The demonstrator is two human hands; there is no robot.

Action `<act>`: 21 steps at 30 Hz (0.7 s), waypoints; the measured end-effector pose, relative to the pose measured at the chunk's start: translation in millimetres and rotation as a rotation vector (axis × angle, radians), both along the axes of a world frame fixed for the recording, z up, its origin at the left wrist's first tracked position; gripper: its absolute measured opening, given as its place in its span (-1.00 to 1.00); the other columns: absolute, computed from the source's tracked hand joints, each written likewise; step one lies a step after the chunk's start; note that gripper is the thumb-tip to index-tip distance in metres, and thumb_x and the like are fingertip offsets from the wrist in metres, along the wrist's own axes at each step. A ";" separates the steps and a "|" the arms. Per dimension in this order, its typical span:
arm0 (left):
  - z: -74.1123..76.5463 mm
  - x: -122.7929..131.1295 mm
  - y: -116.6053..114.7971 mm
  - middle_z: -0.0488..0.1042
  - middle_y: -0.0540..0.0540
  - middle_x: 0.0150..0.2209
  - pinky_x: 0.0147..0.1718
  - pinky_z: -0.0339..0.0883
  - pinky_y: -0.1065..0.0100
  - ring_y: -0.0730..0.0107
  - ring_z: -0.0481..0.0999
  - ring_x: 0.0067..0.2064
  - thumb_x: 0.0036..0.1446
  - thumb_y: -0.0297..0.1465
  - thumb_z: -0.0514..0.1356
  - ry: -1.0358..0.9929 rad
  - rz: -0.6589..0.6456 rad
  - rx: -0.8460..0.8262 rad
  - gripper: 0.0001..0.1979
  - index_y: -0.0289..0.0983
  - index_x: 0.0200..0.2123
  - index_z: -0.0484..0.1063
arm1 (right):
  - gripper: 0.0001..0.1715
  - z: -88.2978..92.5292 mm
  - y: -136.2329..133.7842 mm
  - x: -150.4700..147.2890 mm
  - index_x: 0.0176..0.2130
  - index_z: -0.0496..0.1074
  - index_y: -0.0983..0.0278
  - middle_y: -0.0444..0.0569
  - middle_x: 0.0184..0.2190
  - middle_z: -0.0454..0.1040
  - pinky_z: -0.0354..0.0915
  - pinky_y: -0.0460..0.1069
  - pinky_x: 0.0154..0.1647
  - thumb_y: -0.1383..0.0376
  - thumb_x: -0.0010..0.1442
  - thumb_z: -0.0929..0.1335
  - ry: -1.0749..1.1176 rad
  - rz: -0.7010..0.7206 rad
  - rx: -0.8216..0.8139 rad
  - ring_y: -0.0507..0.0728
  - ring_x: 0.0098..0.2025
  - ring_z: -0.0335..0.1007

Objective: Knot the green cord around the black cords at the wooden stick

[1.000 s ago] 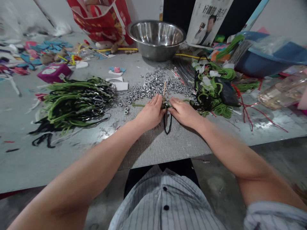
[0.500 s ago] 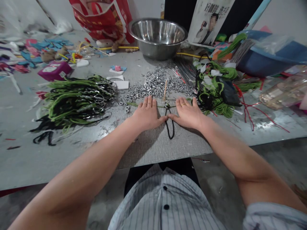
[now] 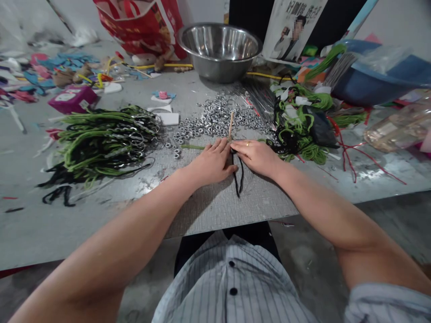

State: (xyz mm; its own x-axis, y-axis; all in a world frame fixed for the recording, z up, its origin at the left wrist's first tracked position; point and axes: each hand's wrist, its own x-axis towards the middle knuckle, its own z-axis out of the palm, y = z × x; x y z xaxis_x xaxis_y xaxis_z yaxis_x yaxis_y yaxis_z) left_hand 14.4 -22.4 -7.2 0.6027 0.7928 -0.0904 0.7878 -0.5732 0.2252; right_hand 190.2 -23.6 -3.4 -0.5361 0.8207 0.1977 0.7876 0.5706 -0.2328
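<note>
A green cord (image 3: 192,146) lies across the table, with a black cord loop (image 3: 236,179) hanging from its middle towards me. Beside the join stands a thin wooden stick (image 3: 231,123). My left hand (image 3: 213,163) rests palm down over the green cord, fingers stretched to the join and thumb apart. From the other side my right hand (image 3: 257,156), with a ring on one finger, has its fingers bent together on the cord at the join. The fingers hide the join itself.
Small metal rings (image 3: 210,119) are scattered behind my hands. Bundles of green and black cords (image 3: 104,139) lie on the left, more cords (image 3: 310,139) on the right. A steel bowl (image 3: 220,69), a red bag (image 3: 141,33) and a blue basin (image 3: 377,80) stand behind.
Both hands lay flat and apart on either side of the join; now their fingertips have come together over it. The black loop has narrowed and shifted slightly.
</note>
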 end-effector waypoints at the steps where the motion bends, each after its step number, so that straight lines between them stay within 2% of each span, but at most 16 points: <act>1: 0.5 0.1 -0.2 -0.15 -0.41 0.35 0.25 -0.14 0.00 -0.04 -0.17 0.36 0.19 -0.12 -0.05 0.008 -0.001 0.000 -0.24 -0.49 0.31 -0.11 | -0.56 -0.4 -0.9 -0.6 0.06 0.41 0.37 0.07 0.07 0.43 0.23 0.09 0.16 0.40 0.25 0.17 -0.009 -0.012 0.003 0.14 0.13 0.32; 4: 1.5 0.2 -1.0 -0.14 -0.42 0.35 0.25 -0.14 -0.01 -0.07 -0.16 0.36 0.20 -0.11 -0.07 0.027 -0.004 0.011 -0.25 -0.51 0.30 -0.09 | -0.61 -0.1 -4.5 -1.4 0.00 0.46 0.35 0.07 -0.02 0.50 0.27 0.09 0.10 0.38 0.24 0.21 -0.032 -0.061 0.026 0.16 0.06 0.39; 7: 1.9 0.6 -2.3 -0.13 -0.41 0.35 0.25 -0.15 -0.01 -0.06 -0.17 0.36 0.21 -0.09 -0.08 0.028 -0.010 0.013 -0.25 -0.49 0.30 -0.08 | -0.69 0.2 -7.3 -1.4 -0.17 0.54 0.33 0.08 -0.15 0.56 0.30 0.10 0.03 0.37 0.23 0.23 -0.058 -0.086 0.054 0.19 -0.03 0.44; 10: 3.1 1.1 -4.3 -0.14 -0.39 0.35 0.25 -0.15 -0.02 -0.05 -0.17 0.36 0.21 -0.09 -0.08 0.033 -0.013 0.007 -0.25 -0.48 0.30 -0.08 | -0.70 0.0 -8.0 -1.7 -0.27 0.55 0.35 0.11 -0.17 0.55 0.29 0.10 0.02 0.36 0.24 0.23 -0.081 -0.082 0.072 0.20 -0.05 0.44; 14: 5.7 2.1 -7.2 -0.16 -0.36 0.36 0.24 -0.16 -0.08 -0.05 -0.16 0.36 0.20 -0.10 -0.07 0.038 -0.025 0.018 -0.24 -0.47 0.31 -0.13 | -0.67 -0.6 -7.7 -3.0 -0.23 0.53 0.43 0.18 -0.15 0.54 0.26 0.08 0.07 0.37 0.25 0.21 -0.111 -0.021 0.065 0.19 -0.03 0.41; 17: 7.6 2.9 -8.7 -0.21 -0.34 0.37 0.22 -0.16 -0.12 -0.06 -0.19 0.37 0.18 -0.08 -0.08 0.065 -0.017 -0.001 -0.20 -0.47 0.33 -0.20 | -0.64 -2.3 -7.5 -3.7 -0.11 0.49 0.49 0.21 -0.10 0.51 0.23 0.09 0.12 0.36 0.25 0.21 -0.112 0.045 0.075 0.20 0.03 0.37; 21: 7.9 4.4 -10.6 -0.23 -0.35 0.37 0.23 -0.17 -0.12 -0.04 -0.23 0.37 0.19 -0.05 -0.12 0.105 0.017 -0.004 -0.18 -0.46 0.33 -0.25 | -0.61 -4.6 -6.4 -2.9 -0.04 0.46 0.45 0.16 -0.03 0.49 0.22 0.11 0.14 0.31 0.25 0.22 -0.087 0.061 0.074 0.22 0.07 0.33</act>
State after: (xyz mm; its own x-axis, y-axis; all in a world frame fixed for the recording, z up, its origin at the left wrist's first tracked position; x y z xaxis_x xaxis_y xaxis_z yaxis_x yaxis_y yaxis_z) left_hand 18.8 -33.0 0.7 0.5763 0.8022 -0.1560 0.8168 -0.5590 0.1430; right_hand 187.3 -30.1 -7.9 -0.6027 0.7708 0.2067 0.7661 0.6313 -0.1204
